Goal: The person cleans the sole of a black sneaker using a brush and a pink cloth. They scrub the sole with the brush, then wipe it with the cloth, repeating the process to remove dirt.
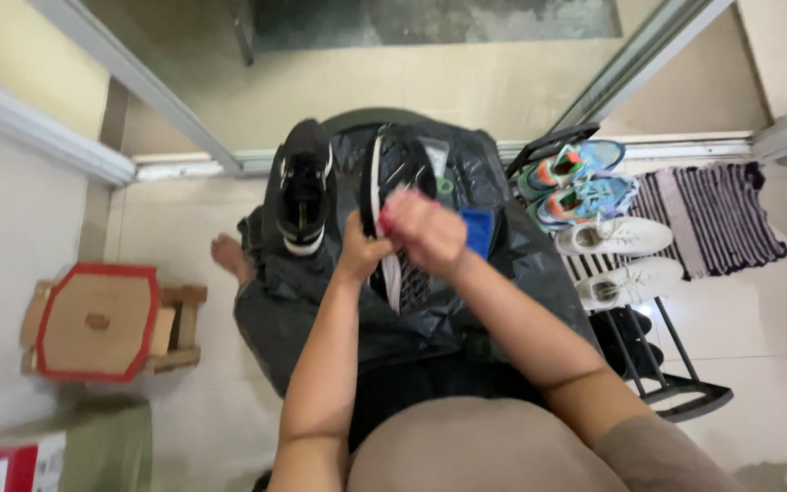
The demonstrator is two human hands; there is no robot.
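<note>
Far left of frame: wooden stool [97,321] with red edging on the floor. Centre: black plastic sheet [503,264] over our lap, one black shoe [304,187] lying on it, untouched. Just right of it, our left hand [360,248] and right hand [424,230] both close their grip on a second black shoe [400,173], held sole-edge up. Right: shoe rack [649,355] with blue and white sneakers.

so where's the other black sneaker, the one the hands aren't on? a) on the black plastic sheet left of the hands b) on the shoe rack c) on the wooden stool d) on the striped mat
a: the second black sneaker lies on the black plastic sheet, left of both hands.
</note>
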